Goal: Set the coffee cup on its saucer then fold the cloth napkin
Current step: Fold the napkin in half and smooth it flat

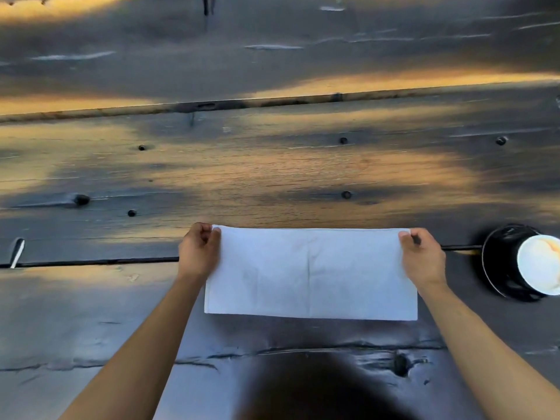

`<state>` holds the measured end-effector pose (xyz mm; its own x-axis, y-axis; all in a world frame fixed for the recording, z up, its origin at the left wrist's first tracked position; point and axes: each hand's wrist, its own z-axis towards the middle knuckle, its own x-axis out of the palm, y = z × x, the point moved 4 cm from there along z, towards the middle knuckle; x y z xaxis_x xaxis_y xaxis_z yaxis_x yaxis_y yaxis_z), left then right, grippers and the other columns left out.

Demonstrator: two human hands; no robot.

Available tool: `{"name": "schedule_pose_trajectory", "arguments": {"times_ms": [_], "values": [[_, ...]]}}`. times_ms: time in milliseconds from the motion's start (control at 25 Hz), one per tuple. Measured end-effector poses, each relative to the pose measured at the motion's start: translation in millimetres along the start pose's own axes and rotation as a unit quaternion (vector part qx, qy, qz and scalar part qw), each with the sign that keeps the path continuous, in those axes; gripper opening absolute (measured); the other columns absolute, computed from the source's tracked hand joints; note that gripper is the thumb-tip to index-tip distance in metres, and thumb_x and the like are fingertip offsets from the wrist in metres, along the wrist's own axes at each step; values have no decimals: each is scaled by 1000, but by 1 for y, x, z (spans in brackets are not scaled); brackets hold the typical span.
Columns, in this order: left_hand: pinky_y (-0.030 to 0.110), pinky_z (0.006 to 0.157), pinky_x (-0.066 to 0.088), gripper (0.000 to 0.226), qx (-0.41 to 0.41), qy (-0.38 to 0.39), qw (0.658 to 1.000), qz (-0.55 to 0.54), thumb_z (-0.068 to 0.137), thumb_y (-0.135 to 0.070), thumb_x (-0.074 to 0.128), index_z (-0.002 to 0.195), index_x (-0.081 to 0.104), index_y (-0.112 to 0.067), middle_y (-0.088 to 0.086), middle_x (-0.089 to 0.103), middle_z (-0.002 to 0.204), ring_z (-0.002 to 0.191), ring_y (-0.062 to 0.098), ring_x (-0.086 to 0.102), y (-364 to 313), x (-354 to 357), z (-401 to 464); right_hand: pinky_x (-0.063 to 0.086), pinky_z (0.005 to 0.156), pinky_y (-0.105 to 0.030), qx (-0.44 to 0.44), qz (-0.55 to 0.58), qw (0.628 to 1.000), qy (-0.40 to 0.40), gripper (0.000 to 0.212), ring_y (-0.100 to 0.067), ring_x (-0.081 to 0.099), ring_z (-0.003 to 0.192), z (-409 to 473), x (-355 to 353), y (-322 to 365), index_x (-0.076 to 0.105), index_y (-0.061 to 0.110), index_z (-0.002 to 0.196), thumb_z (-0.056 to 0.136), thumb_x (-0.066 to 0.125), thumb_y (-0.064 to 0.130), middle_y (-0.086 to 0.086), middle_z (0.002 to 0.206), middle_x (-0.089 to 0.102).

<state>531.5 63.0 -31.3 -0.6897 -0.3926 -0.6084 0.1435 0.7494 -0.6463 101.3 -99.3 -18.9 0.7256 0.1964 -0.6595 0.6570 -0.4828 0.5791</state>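
While both hands pinch its far corners, white napkin (310, 272) lies folded flat

Napkin (310, 272) mid-table (272, 165); cup (539, 263) on saucer (497, 262) right

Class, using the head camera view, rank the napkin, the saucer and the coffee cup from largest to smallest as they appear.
1. napkin, clearly largest.
2. saucer.
3. coffee cup, looks smaller, though the frame edge cuts it off, so this ranking is unsure.
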Motion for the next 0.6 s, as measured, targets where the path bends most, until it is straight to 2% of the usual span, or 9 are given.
{"name": "schedule_pose_trajectory", "arguments": {"times_ms": [120, 240, 360, 440, 520, 600], "values": [[37, 64, 47, 16, 61, -33, 989, 128, 96, -31, 58, 91, 59, -15, -1, 63, 72, 71, 27, 58, -6, -2, -5, 41, 73, -33, 18, -44, 998, -32, 28, -25, 59, 92, -1, -1, 1, 62, 14, 93, 96, 54, 41, -2, 89, 67], [42, 69, 51, 20, 97, -63, 976, 185, 94, -34, 60, 91, 56, -14, 3, 64, 85, 81, 29, 59, -7, -5, -6, 48, 74, -38, 6, -105, 992, -69, 29, -32, 60, 92, -5, -3, 5, 59, 15, 91, 92, 59, 44, -7, 89, 67], [47, 81, 46, 20, 200, -143, 941, 233, 94, -23, 62, 102, 58, -5, 14, 60, 100, 95, 36, 56, -8, -7, -18, 42, 91, -47, -72, -170, 969, -164, 35, -39, 51, 106, -17, 3, 15, 58, 8, 110, 88, 69, 32, -19, 113, 56], [51, 93, 45, 27, 294, -144, 900, 287, 94, -21, 53, 112, 60, -2, 19, 59, 114, 109, 40, 55, -3, -1, -33, 39, 93, -49, -160, -181, 949, -202, 33, -42, 49, 106, -37, 26, 31, 58, 6, 114, 87, 64, 24, -23, 118, 52], [55, 114, 33, 38, 363, -66, 868, 333, 97, -21, 45, 126, 59, 0, 21, 55, 137, 134, 41, 47, 10, 13, -49, 38, 104, -48, -260, -158, 944, -127, 32, -41, 49, 117, -70, 74, 54, 60, 6, 118, 88, 57, 17, -19, 125, 52], [52, 123, 22, 49, 380, -11, 857, 349, 102, -25, 37, 141, 50, 1, 19, 43, 154, 149, 35, 32, 23, 21, -54, 31, 118, -48, -356, -188, 915, -9, 35, -37, 42, 135, -113, 136, 79, 58, 8, 127, 94, 52, 18, -14, 139, 51]]}}
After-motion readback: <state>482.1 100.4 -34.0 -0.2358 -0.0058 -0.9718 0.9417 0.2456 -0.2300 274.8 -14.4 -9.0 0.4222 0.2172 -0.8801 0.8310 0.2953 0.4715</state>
